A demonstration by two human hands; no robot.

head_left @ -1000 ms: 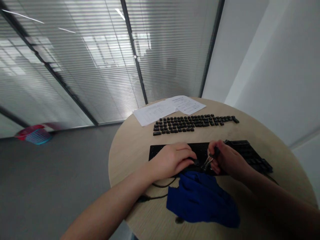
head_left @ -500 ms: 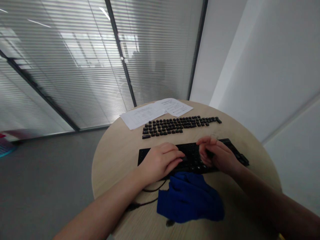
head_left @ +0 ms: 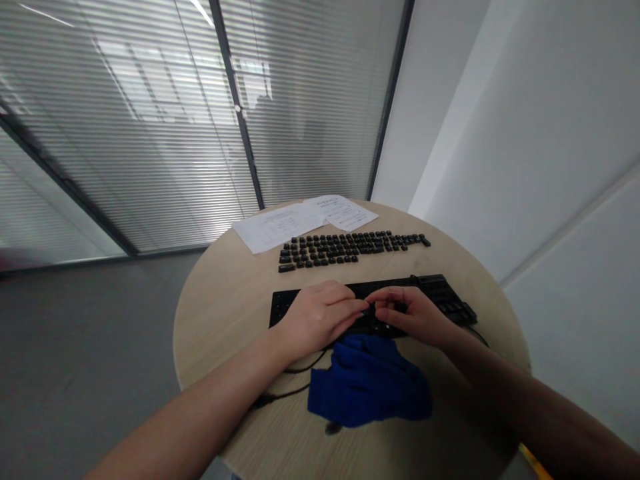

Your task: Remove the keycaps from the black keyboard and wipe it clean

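Note:
My left hand (head_left: pixel 320 317) lies flat on the black keyboard (head_left: pixel 283 303), fingers stretched to the right along its middle. My right hand (head_left: pixel 413 313) rests on the same keyboard, its fingers pinched together and touching my left fingertips; whatever sits in the pinch is hidden. Much of the keyboard's left and middle shows bare, without caps, while its right end (head_left: pixel 445 297) still carries keys. Several loose black keycaps (head_left: pixel 345 247) lie in rows beyond the keyboard.
Everything sits on a round wooden table (head_left: pixel 225 320). A crumpled blue cloth (head_left: pixel 370 390) lies just in front of the keyboard, with a black cable (head_left: pixel 290 393) beside it. Two printed sheets (head_left: pixel 280 227) lie at the far edge. Glass walls with blinds stand behind.
My right hand has moved left along the keyboard until its fingers meet my left fingertips. The metal wire tool seen in it a second ago no longer shows. The view has shifted.

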